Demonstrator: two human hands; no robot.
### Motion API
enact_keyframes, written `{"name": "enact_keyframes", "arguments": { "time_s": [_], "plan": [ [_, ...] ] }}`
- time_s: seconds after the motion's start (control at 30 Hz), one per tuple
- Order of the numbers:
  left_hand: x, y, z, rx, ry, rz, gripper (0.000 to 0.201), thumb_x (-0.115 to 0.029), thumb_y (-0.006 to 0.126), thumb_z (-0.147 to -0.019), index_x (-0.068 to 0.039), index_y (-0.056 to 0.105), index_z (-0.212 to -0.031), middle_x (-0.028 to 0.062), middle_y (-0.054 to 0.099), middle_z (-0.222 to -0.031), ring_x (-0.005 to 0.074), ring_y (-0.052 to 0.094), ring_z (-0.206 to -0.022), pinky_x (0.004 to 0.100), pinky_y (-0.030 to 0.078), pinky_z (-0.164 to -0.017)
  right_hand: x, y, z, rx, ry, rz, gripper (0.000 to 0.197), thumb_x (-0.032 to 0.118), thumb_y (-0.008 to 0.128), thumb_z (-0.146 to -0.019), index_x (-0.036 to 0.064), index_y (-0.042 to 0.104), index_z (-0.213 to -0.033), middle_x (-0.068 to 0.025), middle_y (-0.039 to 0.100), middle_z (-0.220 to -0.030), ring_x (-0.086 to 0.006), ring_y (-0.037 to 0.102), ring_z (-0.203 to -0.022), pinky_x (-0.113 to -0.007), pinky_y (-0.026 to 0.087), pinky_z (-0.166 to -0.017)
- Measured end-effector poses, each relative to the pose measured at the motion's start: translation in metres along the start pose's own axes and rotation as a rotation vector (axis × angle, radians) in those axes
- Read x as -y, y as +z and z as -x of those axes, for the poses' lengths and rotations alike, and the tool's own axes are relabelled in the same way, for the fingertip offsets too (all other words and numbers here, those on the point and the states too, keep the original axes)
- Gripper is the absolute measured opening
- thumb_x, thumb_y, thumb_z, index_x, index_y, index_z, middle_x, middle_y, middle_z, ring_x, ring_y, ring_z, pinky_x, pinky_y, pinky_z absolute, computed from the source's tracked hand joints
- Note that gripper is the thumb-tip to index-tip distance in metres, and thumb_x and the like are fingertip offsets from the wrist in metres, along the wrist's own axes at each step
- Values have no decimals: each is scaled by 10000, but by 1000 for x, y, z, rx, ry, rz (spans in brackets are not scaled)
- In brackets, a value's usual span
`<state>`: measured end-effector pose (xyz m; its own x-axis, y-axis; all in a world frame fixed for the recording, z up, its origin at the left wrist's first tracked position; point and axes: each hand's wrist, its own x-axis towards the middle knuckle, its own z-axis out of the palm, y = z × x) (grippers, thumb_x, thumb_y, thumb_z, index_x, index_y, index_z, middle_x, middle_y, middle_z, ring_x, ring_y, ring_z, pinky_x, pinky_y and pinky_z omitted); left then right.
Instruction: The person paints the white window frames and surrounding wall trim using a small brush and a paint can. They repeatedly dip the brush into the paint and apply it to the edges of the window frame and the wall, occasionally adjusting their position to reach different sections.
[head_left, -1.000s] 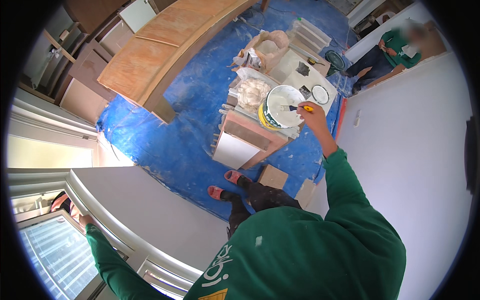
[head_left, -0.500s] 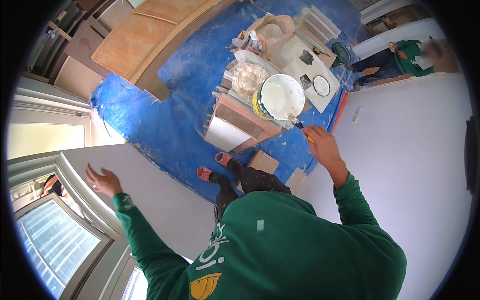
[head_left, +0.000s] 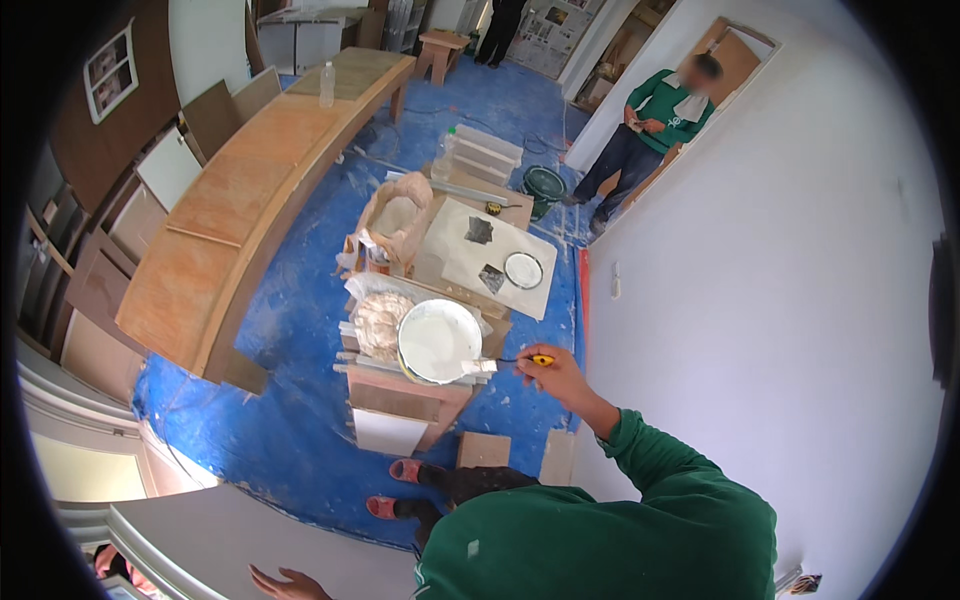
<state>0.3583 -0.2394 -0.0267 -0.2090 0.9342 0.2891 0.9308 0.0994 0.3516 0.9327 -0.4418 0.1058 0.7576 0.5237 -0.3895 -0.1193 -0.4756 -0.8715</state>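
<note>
My right hand [head_left: 550,372] is closed around the yellow handle of a paintbrush [head_left: 480,367], whose bristles are coated white. The bristles are at the right rim of a round bucket [head_left: 440,340] of white paint; whether they touch it I cannot tell. The bucket stands on a stack of boards. At the lower left, my left hand [head_left: 288,582] is held out with its fingers apart, holding nothing, in front of a pale low wall [head_left: 230,530].
Left of the bucket lies a crumpled cream bundle [head_left: 382,325]. Beyond are a paper sack [head_left: 400,215], a pale board [head_left: 530,250] with a round lid [head_left: 523,270], and a dark bucket [head_left: 543,185]. A long wooden counter [head_left: 235,235] runs along the left. Another person [head_left: 655,120] stands by the right wall.
The view has tilted up, showing more of the room. The brush has risen from inside the bucket to its right rim, bristles now thickly white. My left hand sits lower in the picture.
</note>
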Motion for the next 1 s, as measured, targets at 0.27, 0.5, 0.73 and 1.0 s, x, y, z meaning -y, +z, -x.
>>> {"name": "enact_keyframes", "arguments": {
  "time_s": [0.27,0.5,0.73,1.0],
  "plan": [
    [51,-71,8,-228,-24,52,505,40,589,-931,-12,557,-1432,226,563,-1411,420,581,-1264,510,506,-1067,8,8,-32,135,93,-422,204,164,710,-955,23,697,-1102,-117,751,-873,-160,662,-647,-304,505,-525],
    [104,-135,52,-242,-300,14,328,-15,632,-965,-57,662,-1289,176,664,-1286,334,628,-1220,430,489,-1071,-19,88,-18,896,270,-865,367,192,640,-1008,49,581,-1341,-64,678,-1123,-160,661,-935,-308,535,-730],
    [118,-151,92,-444,-317,-107,219,-47,641,-941,-54,711,-1148,166,669,-1121,375,655,-1058,467,528,-925,7,216,6,835,354,-558,321,198,591,-1059,70,598,-1354,-91,588,-1025,-160,552,-789,-300,466,-593],
    [175,-168,129,-301,-255,-295,181,-35,639,-944,-50,701,-1114,155,656,-1121,374,638,-1031,468,519,-900,25,423,127,1409,180,-223,209,86,659,-1010,29,666,-1211,-147,733,-1000,-174,685,-807,-310,539,-659]
  ]
}}
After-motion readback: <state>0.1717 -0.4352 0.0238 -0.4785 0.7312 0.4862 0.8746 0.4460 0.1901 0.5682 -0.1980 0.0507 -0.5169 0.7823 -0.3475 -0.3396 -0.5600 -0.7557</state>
